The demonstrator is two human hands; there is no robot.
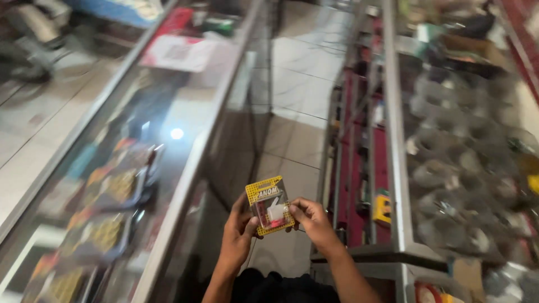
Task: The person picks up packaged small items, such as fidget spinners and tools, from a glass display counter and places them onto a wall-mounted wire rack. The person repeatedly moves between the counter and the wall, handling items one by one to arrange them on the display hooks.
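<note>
Both hands are holding 1 small yellow packet (pixel 269 204) between them, low in the middle of the view. Fingers of the left hand (pixel 238 234) are pinching the packet's left edge, with the thumb lying on its front. Fingers of the right hand (pixel 312 219) are pinching its right edge, thumb on the front too. The packet is sitting tilted in the air, above the tiled floor (pixel 297 95) of a narrow aisle, touching nothing else. Its clear front is showing a small white and red part inside.

On the left, a long glass counter (pixel 185 185) is running away up the view, with colourful packets (pixel 109 193) lying blurry under the glass. On the right, another glass case (pixel 393 140) is standing with grey round things (pixel 460 168) inside, too blurry to tell. Farther off, a red and white paper (pixel 179 50) is lying on the left counter's far end.
</note>
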